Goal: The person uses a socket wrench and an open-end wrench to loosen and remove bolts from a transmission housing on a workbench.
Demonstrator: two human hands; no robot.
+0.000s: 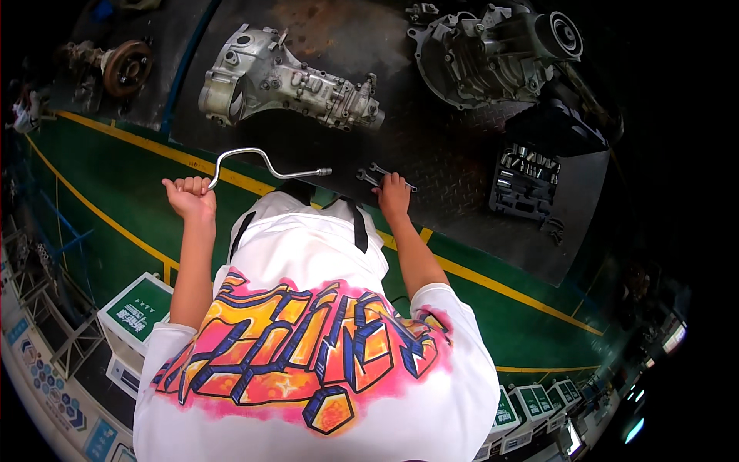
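My left hand is closed around one end of a silver speed brace, a cranked bar held in the air beside the table's near edge. Its socket end points right, toward my other hand. At that table edge, my right hand has its fingers bent over a pair of combination wrenches. Their open jaws stick out to the left of the fingers, and a thin end shows on the right. The fingers hide the middle of the wrenches. Beyond the brace, a silver gearbox housing lies on its side.
A second, larger gearbox sits at the far right. Nearer stands an open socket set case with several sockets. A rusty brake drum assembly is at the far left. Yellow lines cross the green floor below the dark metal table.
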